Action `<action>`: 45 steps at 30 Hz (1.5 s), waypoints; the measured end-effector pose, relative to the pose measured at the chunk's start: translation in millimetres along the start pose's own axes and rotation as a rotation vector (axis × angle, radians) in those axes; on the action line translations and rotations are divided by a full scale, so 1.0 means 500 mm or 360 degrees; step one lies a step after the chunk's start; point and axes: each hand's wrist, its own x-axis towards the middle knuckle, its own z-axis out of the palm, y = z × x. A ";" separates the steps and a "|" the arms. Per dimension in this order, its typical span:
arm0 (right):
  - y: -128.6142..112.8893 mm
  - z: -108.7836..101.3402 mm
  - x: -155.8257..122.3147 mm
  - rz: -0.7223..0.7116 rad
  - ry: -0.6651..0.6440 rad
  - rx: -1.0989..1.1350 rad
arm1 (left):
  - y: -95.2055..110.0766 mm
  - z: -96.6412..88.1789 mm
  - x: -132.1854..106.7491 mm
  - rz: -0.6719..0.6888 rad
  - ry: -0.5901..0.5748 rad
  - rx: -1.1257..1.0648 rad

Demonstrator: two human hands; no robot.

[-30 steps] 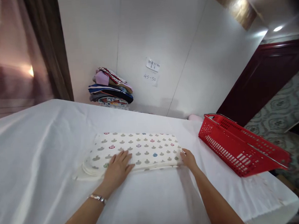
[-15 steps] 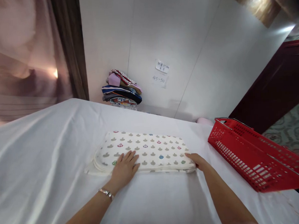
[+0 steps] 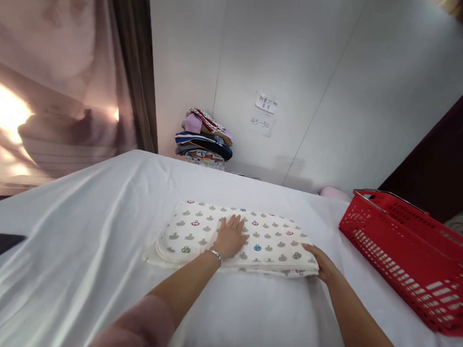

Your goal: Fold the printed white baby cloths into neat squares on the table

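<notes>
A folded cream cloth [image 3: 266, 239] printed with small grey, red and blue shapes lies flat on the white sheet-covered table [image 3: 83, 243]. My left hand [image 3: 230, 235] rests palm down on the middle of the cloth, fingers stretched out and spread. A thin bracelet sits on that wrist. My right hand [image 3: 323, 264] is at the cloth's near right corner, its fingers pinching the edge of the folded layers.
A red plastic basket [image 3: 406, 257] lies tilted at the right side of the table. A pile of folded coloured clothes [image 3: 204, 141] stands at the far edge against the white wall, below paper notes [image 3: 266, 112]. A dark flat object [image 3: 2, 242] shows at the left.
My left hand has slid from the cloth's near edge up onto its middle. My right hand stays at the right corner. The view has swung to the left.
</notes>
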 end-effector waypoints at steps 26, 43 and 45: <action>-0.259 0.426 -0.015 -0.0430 -0.0357 -0.0598 | -0.056 -0.129 0.018 -0.0672 -0.0120 -0.2947; 0.044 0.762 0.108 -0.0497 -0.0464 -0.1077 | -0.267 -0.133 -0.140 -0.0752 0.0130 -0.3353; 0.041 0.748 0.101 -0.0467 -0.0586 -0.0874 | -0.265 -0.138 -0.138 -0.0767 0.0111 -0.3272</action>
